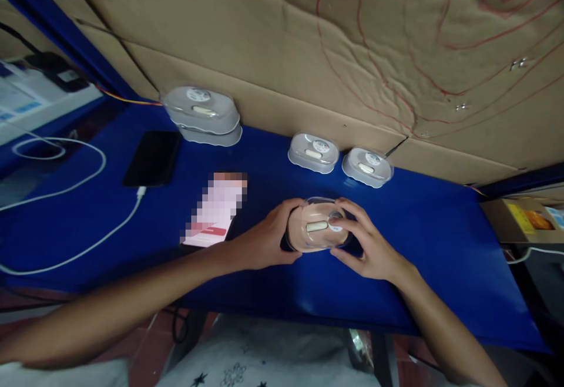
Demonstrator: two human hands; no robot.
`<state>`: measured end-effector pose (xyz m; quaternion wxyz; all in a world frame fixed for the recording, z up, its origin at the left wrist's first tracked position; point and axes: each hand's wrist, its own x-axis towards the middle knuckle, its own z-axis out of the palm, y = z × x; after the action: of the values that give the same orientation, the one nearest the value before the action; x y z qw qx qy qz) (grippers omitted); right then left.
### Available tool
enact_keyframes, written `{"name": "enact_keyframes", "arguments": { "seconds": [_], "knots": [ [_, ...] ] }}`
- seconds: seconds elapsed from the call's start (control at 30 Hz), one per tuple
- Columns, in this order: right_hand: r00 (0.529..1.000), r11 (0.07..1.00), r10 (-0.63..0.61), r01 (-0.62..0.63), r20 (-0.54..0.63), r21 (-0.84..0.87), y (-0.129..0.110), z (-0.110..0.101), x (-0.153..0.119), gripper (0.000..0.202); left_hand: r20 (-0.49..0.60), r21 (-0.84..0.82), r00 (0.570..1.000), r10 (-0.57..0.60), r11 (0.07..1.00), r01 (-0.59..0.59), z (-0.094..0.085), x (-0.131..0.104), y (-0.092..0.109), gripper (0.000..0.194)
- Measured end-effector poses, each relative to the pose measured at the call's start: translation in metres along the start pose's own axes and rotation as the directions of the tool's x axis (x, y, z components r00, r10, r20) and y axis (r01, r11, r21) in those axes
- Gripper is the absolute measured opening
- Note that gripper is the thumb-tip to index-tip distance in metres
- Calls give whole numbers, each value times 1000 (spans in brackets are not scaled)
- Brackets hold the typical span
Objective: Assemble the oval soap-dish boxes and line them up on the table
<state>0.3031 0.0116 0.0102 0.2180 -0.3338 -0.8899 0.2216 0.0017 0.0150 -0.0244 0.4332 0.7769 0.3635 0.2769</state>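
Oval container: in front of the person, over the blue table [440, 258]; clear lid over a beige body, [304, 240] near the table's front side.
Long axis: roughly left to right across the view, ends toward the two hands.
Pointing: round sticker [335, 226] end to the right; pale bar [316, 226] lies lengthwise left of it, its right tip slightly farther from the person.
Left hand [271, 243]: clamped round the left end, thumb on the near side, fingers on the far side.
Right hand [376, 255]: closed about the right end, one fingertip on the lid by the sticker.
Hidden: both container ends partly behind fingers; sticker partly covered; underside unseen, so contact with the table cannot be told.
Hard to read: sticker print too small; lit phone [215, 208] screen pixelated.
Clear lids behind: two single ones, [313, 153] [368, 167] stickers also toward the right.
Cut off: left forearm at the left edge, right forearm at the bottom.
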Motion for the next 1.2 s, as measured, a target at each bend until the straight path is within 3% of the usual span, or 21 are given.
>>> {"name": "enact_keyframes", "arguments": {
  "seconds": [0.2,0.53,0.73,0.9,1.07,1.2],
  "knots": [
    [998,997,-16,21,65,-79,3,-1,3,53,-60,-38,998,22,999,-25,3,3,-2,98],
    [995,985,-76,85,61,-148,3,2,3,55,-22,-35,998,61,997,-61,-2,9,8,88],
    [992,967,-103,116,66,-228,3,1,0,59,22,18,999,45,999,-46,-3,7,1,90],
    [994,993,13,0,109,-119,2,5,-1,62,34,66,998,43,997,-45,-4,7,-3,92],
    [991,984,80,-60,110,-169,0,11,-1,80,11,106,999,52,993,-53,-3,7,0,87],
    [988,983,93,-71,124,-169,5,7,-3,79,91,158,996,-9,987,-5,-8,3,7,97]
  ]
}}
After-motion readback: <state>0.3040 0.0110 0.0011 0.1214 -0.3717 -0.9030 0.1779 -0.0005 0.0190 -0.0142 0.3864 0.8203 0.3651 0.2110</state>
